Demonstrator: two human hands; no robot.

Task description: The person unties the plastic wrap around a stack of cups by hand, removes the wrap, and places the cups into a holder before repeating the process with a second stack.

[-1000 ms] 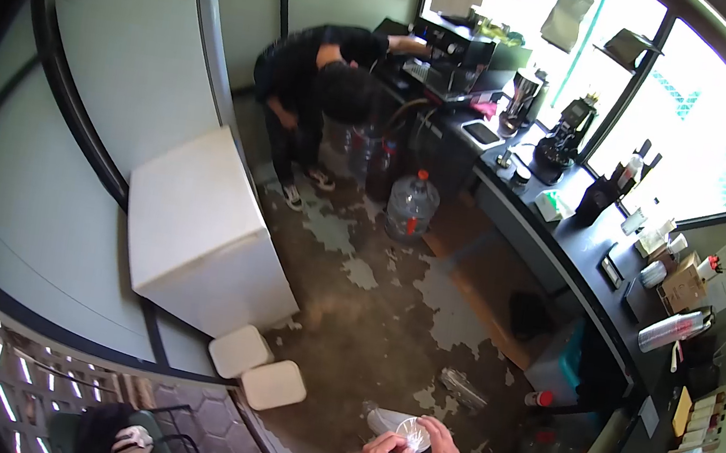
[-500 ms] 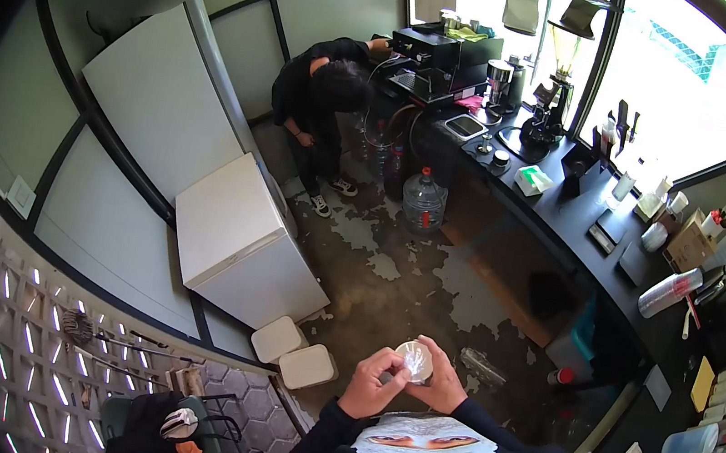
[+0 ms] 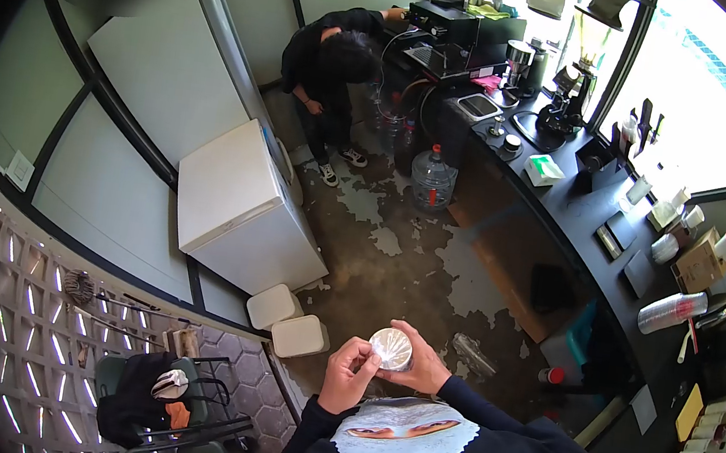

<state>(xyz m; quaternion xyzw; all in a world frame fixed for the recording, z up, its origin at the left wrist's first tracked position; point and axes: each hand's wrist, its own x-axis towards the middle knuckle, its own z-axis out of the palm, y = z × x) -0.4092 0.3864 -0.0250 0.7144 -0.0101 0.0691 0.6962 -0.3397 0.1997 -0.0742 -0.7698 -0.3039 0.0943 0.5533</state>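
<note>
1. Fingers (image 3: 356, 351) of the left hand (image 3: 342, 381) pinch gathered clear wrap (image 3: 382, 355) at the left edge of a round wrapped item (image 3: 393, 344), thumb against forefinger as I watch from afar.
2. I see the right hand (image 3: 418, 362) curled around the item's right side, its fingers closed against it; some are hidden from me.
3. The item is held up between both hands, just beyond the shirt's white print (image 3: 405, 438), its round face toward my camera.
4. Beyond it, I have a clear plastic bundle (image 3: 473, 355) on the floor to the right and two pale boxes (image 3: 300, 337) to the left, beside a white freezer (image 3: 229, 195).
5. Far off, a co-worker (image 3: 330, 71) bends with one hand at a black machine (image 3: 470, 43) on the bench (image 3: 584, 202).
</note>
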